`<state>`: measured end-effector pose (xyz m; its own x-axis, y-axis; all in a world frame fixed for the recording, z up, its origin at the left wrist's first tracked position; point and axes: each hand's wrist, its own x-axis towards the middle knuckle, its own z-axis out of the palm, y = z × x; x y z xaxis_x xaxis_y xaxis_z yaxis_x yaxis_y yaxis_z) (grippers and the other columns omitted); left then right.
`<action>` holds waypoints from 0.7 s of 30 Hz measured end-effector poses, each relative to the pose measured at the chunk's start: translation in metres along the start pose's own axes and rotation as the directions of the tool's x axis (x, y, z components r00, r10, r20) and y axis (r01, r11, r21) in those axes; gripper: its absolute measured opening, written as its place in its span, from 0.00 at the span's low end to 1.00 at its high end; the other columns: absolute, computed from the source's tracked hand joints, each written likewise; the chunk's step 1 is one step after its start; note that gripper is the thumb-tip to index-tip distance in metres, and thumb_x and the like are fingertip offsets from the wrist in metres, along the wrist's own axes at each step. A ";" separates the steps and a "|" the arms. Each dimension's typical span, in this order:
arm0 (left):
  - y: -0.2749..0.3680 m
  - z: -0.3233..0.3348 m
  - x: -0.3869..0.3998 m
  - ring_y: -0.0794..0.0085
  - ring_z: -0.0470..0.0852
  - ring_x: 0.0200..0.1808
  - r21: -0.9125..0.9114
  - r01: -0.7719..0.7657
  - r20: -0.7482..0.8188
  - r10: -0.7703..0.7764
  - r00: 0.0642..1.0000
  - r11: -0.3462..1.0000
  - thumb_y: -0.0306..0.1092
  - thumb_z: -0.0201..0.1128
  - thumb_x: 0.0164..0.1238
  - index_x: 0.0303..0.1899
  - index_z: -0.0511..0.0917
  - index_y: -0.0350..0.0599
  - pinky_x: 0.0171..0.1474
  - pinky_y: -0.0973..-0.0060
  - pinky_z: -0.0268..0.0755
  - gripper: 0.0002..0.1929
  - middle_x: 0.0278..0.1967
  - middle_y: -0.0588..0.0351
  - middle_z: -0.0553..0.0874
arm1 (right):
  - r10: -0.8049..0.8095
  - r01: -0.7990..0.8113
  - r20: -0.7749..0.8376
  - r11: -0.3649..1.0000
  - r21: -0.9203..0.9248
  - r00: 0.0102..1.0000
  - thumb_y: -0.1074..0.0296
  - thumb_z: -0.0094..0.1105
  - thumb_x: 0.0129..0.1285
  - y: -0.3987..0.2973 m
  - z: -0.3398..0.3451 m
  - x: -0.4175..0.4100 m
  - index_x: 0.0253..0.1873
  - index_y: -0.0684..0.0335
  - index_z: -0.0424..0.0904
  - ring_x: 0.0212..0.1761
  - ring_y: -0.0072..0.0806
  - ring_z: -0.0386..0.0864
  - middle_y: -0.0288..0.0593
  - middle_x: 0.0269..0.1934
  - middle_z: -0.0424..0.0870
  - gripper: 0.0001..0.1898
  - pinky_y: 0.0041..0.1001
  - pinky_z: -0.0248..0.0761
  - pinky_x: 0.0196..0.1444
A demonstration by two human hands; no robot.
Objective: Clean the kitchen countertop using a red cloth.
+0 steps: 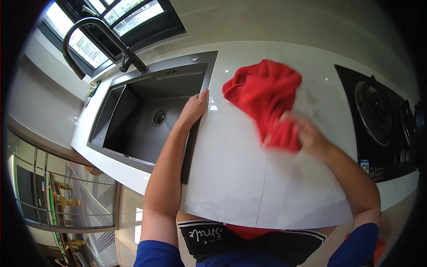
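A red cloth lies bunched and partly spread over the white countertop, between the sink and the cooktop. My right hand grips its near end; hand and cloth are blurred there, and the fingertips are partly hidden by the fabric. My left hand holds no object. It rests on the right rim of the dark sink, with its fingers pointing away from me and its underside hidden.
A dark gooseneck faucet rises behind the sink, near a window. At the right, a black gas cooktop is set into the counter. A glass-paned door stands at the lower left. The counter's front edge runs close to my body.
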<state>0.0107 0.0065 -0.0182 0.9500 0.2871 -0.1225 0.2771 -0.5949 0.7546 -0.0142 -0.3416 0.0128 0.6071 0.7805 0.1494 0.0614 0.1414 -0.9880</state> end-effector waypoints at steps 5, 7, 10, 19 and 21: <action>-0.005 0.002 0.005 0.46 0.79 0.57 0.001 -0.005 0.016 0.005 1.000 1.000 0.60 0.41 0.74 0.52 0.77 0.26 0.61 0.67 0.65 0.36 0.50 0.31 0.82 | 0.333 -0.321 0.722 0.934 -0.161 0.607 0.73 0.46 0.67 -0.032 0.062 -0.011 0.51 0.61 0.76 0.41 0.21 0.73 0.36 0.39 0.80 0.12 0.24 0.67 0.49; -0.005 0.001 0.005 0.45 0.79 0.57 0.019 -0.011 -0.011 0.011 1.000 1.000 0.60 0.41 0.74 0.52 0.77 0.26 0.61 0.66 0.65 0.36 0.49 0.31 0.82 | 0.221 -0.275 0.686 0.961 -0.032 0.694 0.74 0.44 0.68 -0.023 0.057 -0.016 0.54 0.63 0.75 0.44 0.22 0.74 0.37 0.43 0.80 0.13 0.24 0.67 0.51; -0.007 0.000 0.005 0.45 0.79 0.57 0.006 0.000 -0.023 0.000 1.000 1.000 0.60 0.41 0.74 0.51 0.78 0.26 0.61 0.66 0.65 0.36 0.49 0.30 0.82 | 0.092 -0.156 0.272 0.963 0.221 0.958 0.69 0.43 0.73 -0.006 0.029 -0.007 0.60 0.62 0.73 0.56 0.26 0.74 0.39 0.53 0.79 0.15 0.29 0.65 0.62; -0.008 0.003 0.005 0.44 0.77 0.59 0.011 -0.012 -0.023 0.013 1.000 1.000 0.60 0.41 0.74 0.52 0.77 0.25 0.62 0.66 0.64 0.37 0.51 0.30 0.81 | 0.296 0.137 -0.750 0.880 0.456 0.592 0.58 0.37 0.77 0.003 -0.063 0.018 0.65 0.62 0.68 0.62 0.28 0.74 0.42 0.62 0.75 0.21 0.29 0.67 0.64; -0.009 0.002 0.007 0.44 0.77 0.59 0.020 -0.009 -0.012 0.009 1.000 1.000 0.60 0.41 0.74 0.52 0.77 0.25 0.62 0.66 0.64 0.37 0.52 0.30 0.81 | 0.046 0.172 -0.776 0.965 0.196 0.629 0.62 0.42 0.76 0.011 -0.046 0.019 0.57 0.63 0.73 0.58 0.25 0.75 0.41 0.50 0.80 0.15 0.26 0.69 0.60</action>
<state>0.0150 0.0121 -0.0268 0.9507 0.2907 -0.1080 0.2716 -0.6123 0.7425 0.0350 -0.3530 0.0026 0.9995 0.0243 0.0194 0.0083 0.3908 -0.9204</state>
